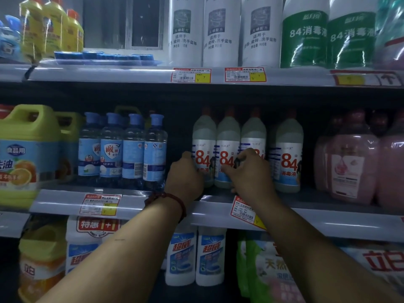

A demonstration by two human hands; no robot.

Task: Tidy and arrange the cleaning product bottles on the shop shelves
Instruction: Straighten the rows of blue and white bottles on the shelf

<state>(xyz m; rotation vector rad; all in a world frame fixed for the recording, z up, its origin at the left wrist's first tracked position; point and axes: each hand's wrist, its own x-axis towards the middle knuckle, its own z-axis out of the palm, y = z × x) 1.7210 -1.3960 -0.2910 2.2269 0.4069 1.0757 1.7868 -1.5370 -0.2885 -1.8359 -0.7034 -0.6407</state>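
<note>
Head view. Risk: the 84 bottles stand packed together on the middle shelf. A sideways tug could topple a neighbour or tip one off the front edge.
Left hand: arm reaching up, thumb and fingers clasping the first bottle.
Right hand: fingers curled round the third bottle, thumb crossing the second.

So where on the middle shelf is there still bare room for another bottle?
One dark gap lies between the blue-capped bottles and the 84 bottles, where the left hand reaches in; a narrower one between the 84 bottles and the pink bottles. Elsewhere that shelf is packed tight.
</note>
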